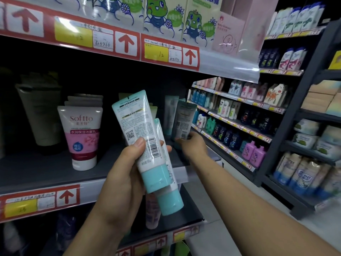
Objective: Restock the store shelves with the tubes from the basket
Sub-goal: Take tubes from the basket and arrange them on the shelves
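The left hand (127, 169) is wrapped around two teal tubes (140, 133), thumb pressed across the barcode of the front one and fingertips showing past the far side; both tubes are held caps down, the second tucked behind the first and sitting lower, so its cap sticks out below. The right hand (193, 145) reaches forward to the right end of the middle shelf (46, 169), and its fingers are on the base of a grey tube (184, 121) standing there; the hand is blurred, so whether it grips the tube firmly or only steadies it is not clear. That grey tube leans a little and stands just beside another pale tube (170, 113) at the back. Further left on the same shelf stands a pink and white Softto tube (82, 133), with darker tubes behind it. The basket is not in view. The main risk, as I judge it, lies at the right hand: the grey tube is near the shelf edge and leaning, so a careless release could tip it into its neighbour or off the front. The rear teal tube could also slide out of the left hand, since only the squeeze on the front tube seems to hold it
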{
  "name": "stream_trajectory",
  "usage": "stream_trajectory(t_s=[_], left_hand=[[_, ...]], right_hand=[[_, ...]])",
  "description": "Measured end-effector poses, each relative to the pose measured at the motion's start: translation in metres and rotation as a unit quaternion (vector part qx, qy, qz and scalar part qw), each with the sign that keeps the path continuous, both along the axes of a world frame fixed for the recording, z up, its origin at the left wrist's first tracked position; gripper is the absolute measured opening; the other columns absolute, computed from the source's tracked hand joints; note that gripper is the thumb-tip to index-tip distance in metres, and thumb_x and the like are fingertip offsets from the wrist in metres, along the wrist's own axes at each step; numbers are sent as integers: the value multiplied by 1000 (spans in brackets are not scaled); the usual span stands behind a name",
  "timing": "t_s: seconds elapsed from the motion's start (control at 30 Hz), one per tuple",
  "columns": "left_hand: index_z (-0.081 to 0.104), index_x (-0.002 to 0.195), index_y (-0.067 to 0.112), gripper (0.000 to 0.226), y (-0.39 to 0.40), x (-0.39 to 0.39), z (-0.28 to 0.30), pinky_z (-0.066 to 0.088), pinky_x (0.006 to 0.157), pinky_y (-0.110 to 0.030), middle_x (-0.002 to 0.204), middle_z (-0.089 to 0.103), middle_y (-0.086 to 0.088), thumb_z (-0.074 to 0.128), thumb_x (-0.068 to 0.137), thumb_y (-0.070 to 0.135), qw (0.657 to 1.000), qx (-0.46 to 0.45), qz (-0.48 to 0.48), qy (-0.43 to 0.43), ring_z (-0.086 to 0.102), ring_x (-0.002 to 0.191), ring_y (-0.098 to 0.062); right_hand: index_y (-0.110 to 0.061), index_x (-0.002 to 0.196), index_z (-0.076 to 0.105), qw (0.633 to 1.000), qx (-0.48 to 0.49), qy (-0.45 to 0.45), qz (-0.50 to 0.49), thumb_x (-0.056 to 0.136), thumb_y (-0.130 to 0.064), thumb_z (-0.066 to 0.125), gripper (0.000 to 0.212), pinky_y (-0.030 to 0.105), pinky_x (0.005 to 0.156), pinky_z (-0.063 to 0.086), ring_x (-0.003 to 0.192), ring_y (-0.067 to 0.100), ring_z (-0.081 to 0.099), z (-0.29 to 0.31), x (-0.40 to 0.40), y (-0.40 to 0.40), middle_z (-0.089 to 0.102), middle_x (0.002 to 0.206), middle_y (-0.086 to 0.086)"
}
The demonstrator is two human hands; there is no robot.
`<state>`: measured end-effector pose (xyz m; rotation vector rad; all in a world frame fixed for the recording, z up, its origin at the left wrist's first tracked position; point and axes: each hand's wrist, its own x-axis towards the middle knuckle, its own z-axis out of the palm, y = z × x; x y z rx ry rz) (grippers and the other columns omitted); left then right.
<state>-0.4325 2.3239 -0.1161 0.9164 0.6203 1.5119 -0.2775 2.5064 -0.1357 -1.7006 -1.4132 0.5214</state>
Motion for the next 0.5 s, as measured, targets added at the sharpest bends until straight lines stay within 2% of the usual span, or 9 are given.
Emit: stream_trajectory(t_s=[0.07,0.13,0.23,0.3,0.37,0.5], left_hand=[[70,115,15,49,-1,2,2,58,74,-36,107,75,-12,61,78,45,1000,12,11,-7,71,105,-25],[69,114,15,53,-2,4,3,58,74,-36,107,75,-12,58,73,47,1000,22,16,-13,71,104,-24],[70,113,15,50,-5,7,4,61,78,-35,112,74,-14,53,77,46,999,27,4,-19,70,107,-23],[76,105,13,47,-7,9,5,61,79,-34,113,73,-16,52,79,44,999,27,-11,-36,70,107,-25],[76,103,12,46,-10,12,6,61,78,-35,112,73,-17,53,79,43,998,26,-23,-50,70,106,-26],[68,113,5,54,-16,18,6,54,93,-47,115,71,-20,61,76,43,997,29,-47,-61,68,111,-32]], right_hand=[[-24,112,64,999,41,3,6,85,-36,68,30,41,84,54,96,23,65,-1,2,-9,71,105,-1],[-23,114,63,994,102,27,36,85,-30,70,31,36,85,54,96,17,65,3,4,-30,70,104,-6],[-25,114,61,982,147,76,87,87,-30,71,29,18,80,49,95,0,62,13,4,-80,67,104,-15],[-29,107,60,977,138,114,113,86,-32,72,24,15,75,49,89,-5,62,15,2,-114,69,98,-17],[-31,100,59,975,109,138,139,84,-31,75,23,18,71,51,79,-5,63,10,-3,-141,70,92,-17],[-29,87,58,978,92,115,146,75,-8,77,31,12,60,43,65,-2,49,-10,-9,-167,65,82,-7]])
